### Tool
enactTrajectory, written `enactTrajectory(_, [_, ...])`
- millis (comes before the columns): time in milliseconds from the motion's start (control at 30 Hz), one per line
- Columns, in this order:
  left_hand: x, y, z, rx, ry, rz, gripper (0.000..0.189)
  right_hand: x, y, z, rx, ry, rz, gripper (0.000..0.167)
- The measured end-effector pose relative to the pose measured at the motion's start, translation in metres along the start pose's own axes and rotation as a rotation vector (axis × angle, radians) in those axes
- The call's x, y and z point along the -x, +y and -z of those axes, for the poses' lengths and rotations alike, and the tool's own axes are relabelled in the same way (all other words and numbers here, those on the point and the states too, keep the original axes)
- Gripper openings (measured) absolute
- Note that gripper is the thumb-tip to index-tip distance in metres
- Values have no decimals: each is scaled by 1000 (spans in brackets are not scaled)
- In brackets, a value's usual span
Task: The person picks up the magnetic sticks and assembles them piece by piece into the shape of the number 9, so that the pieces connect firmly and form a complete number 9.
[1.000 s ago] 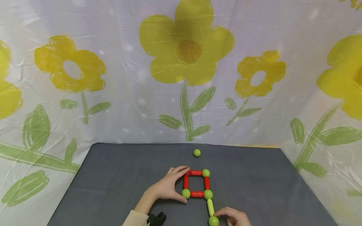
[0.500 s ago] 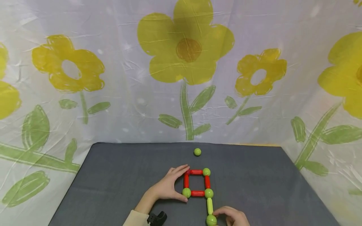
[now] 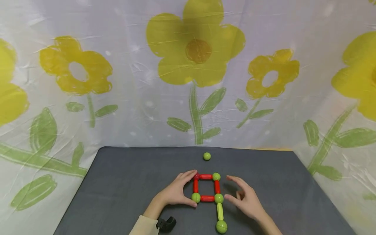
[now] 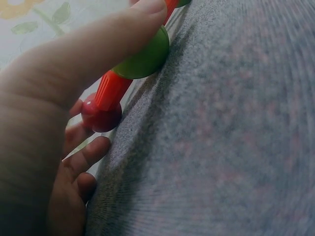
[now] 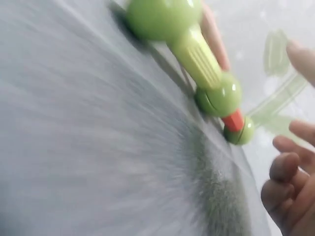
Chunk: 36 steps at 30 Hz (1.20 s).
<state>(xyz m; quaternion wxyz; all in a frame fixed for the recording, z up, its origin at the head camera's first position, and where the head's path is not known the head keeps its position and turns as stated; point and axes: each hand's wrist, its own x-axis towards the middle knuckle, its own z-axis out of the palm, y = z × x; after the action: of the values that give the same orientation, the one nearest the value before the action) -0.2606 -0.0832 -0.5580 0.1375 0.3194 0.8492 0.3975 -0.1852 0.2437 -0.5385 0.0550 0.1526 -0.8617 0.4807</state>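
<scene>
A square [image 3: 207, 198] of red toy building rods, with green balls and one red ball at its corners, lies flat on the table. My left hand [image 3: 176, 192] holds its left side, thumb at the near green ball [image 3: 195, 197] and fingertips at the far red ball [image 3: 197, 176]. In the left wrist view the thumb overlaps a green ball [image 4: 147, 59]. A light-green rod [image 3: 220, 211] runs from the near right corner towards the front, ending in a green ball [image 3: 221, 226]. My right hand [image 3: 246, 199] hovers just right of the square with fingers spread, holding nothing.
A loose green ball [image 3: 207, 156] lies behind the square, near the back of the dark grey table [image 3: 132, 169]. A cloth with yellow flowers [image 3: 199, 52] hangs behind and at both sides. A black strap device [image 3: 166, 224] sits at the left wrist.
My right hand has let go at the front green ball and moved up beside the square's right side. The light-green rod and its end ball swung slightly left. My left hand keeps its place.
</scene>
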Motion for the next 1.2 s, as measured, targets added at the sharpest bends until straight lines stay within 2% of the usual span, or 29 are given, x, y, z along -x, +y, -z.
enactTrajectory(100, [-2, 0, -2, -2, -9, 4, 120, -17, 10, -2, -29, -61, 73, 72])
enactTrajectory(200, [-1, 1, -3, 4, -14, -2, 121, -26, 13, -6, -65, -115, 114, 81])
enactTrajectory(333, [2, 1, -4, 11, -7, -10, 120, -29, 15, -10, -75, -158, 125, 90])
enactTrajectory(500, [6, 0, -3, 14, 7, -3, 121, -30, 20, -15, -21, -184, 151, 93])
enactTrajectory(767, [5, 1, 0, 16, -7, 6, 122, -31, 19, -16, 76, -196, 77, 94])
enactTrajectory(967, [5, 1, 6, 60, -28, 17, 118, -32, 20, -18, 81, -200, 65, 93])
enactTrajectory(1033, [8, 5, 9, 74, -4, 21, 111, -32, 21, -18, 85, -198, 67, 92])
enactTrajectory(1200, [25, 28, 13, 51, 139, 7, 92, -33, 22, -18, 80, -187, 76, 92])
